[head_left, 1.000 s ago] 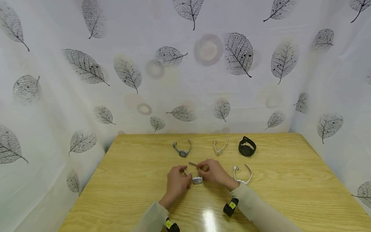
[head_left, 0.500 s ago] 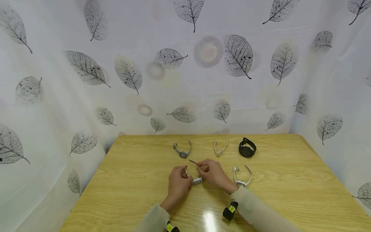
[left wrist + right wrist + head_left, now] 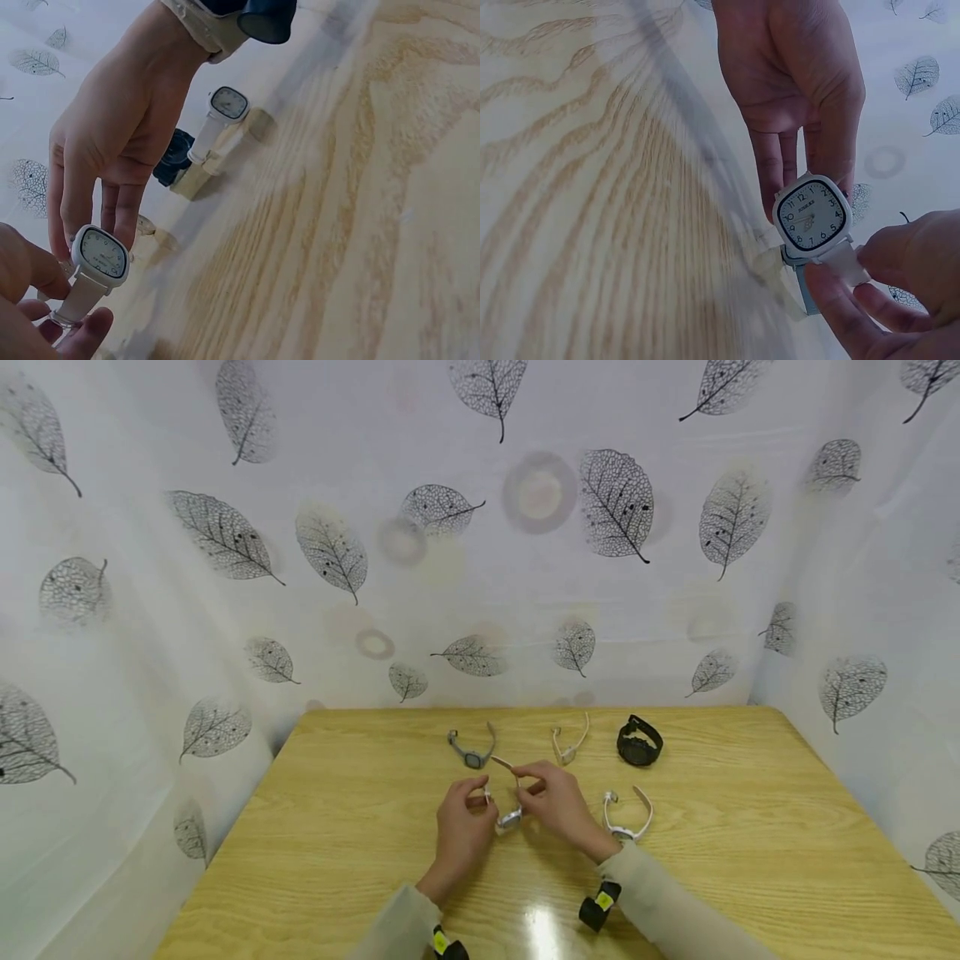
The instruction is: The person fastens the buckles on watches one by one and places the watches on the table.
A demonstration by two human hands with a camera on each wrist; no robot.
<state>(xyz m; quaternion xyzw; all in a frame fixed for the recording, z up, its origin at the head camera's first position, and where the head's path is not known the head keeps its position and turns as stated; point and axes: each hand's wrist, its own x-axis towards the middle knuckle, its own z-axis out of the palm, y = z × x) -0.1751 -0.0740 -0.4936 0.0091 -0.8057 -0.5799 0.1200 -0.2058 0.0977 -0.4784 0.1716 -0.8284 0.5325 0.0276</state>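
Note:
Between both hands is a white wristwatch (image 3: 511, 818) with a squarish case; its numbered dial (image 3: 812, 216) shows plainly in the right wrist view. My left hand (image 3: 465, 822) pinches the buckle-end strap (image 3: 81, 298) between thumb and fingers. The longer, free-ended strap is pinched by my right hand (image 3: 557, 802), its tip sticking out beyond the fingers to the upper left. The two strap ends are apart. In the head view the watch is tilted, and both hands partly hide its straps.
Behind the hands lie a grey watch (image 3: 473, 760), a pale slim watch (image 3: 568, 753) and a black watch (image 3: 639, 750). Another white watch (image 3: 624, 835) lies beside my right wrist. A leaf-patterned curtain (image 3: 480, 577) hangs behind the wooden table (image 3: 337, 827).
Both hands have shifted slightly towards the table's back with the watch. The case has tilted, its right side now higher. The other watches have stayed put.

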